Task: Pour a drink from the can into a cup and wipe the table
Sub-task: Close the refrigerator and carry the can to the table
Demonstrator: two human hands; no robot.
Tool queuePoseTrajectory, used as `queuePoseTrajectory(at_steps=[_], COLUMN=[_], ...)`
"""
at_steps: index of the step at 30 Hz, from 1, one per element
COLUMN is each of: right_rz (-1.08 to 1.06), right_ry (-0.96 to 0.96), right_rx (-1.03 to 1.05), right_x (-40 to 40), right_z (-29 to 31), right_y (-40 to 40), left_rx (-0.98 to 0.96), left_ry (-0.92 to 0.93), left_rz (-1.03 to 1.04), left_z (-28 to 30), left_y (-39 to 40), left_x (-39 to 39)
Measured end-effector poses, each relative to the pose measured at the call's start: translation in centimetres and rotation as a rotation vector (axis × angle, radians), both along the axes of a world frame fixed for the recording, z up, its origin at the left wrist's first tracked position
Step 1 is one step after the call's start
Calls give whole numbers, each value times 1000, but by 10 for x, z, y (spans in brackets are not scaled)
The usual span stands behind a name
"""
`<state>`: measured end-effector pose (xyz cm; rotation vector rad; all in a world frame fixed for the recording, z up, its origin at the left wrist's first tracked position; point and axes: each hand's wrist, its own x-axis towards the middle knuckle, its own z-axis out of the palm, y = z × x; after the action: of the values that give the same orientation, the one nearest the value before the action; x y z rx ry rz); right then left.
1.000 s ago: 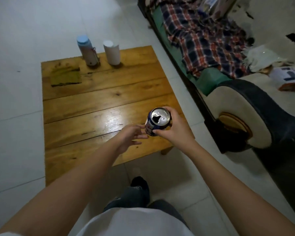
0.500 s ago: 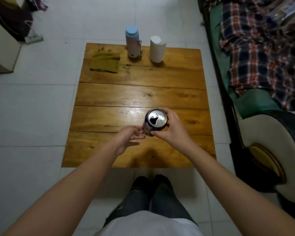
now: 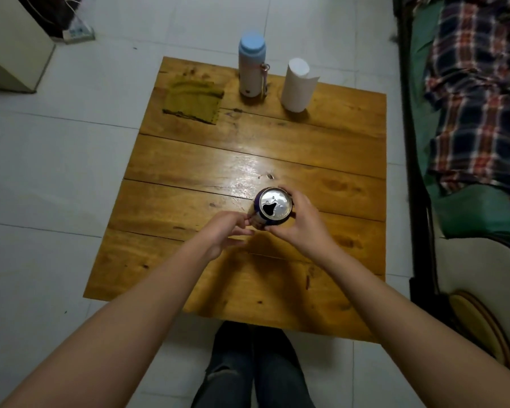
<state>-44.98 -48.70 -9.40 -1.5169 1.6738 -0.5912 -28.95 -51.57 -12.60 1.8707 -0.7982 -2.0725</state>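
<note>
An opened dark blue can [image 3: 276, 206] with a silver top is held upright above the wooden table [image 3: 189, 207], near its middle. My right hand [image 3: 302, 228] grips the can from the right. My left hand [image 3: 226, 231] pinches the can's lower left side with thumb and fingertips. A white cup [image 3: 298, 83], mouth down as far as I can tell, stands at the table's far edge. An olive green cloth [image 3: 193, 101] lies flat at the far left corner.
A pale bottle with a blue lid [image 3: 251, 66] stands just left of the white cup. A sofa with a plaid blanket [image 3: 477, 92] runs along the table's right side. A cabinet [image 3: 9, 45] stands at the far left. My legs [image 3: 253, 366] are below the near table edge.
My view has swung left, so the table now lies straight ahead. Both hands keep the same hold on the can, which now sits over the table's middle.
</note>
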Motion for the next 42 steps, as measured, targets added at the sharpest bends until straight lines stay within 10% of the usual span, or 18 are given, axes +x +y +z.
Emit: queuePoseTrajectory(at_steps=[42], right_rz=[-46], right_ry=[2], right_rx=[-2], right_x=[-26], right_z=[-114], right_y=[-58], left_rx=[13], left_ry=[-65], left_rz=[-66], left_z=[-101], left_y=[-62], left_x=[-46])
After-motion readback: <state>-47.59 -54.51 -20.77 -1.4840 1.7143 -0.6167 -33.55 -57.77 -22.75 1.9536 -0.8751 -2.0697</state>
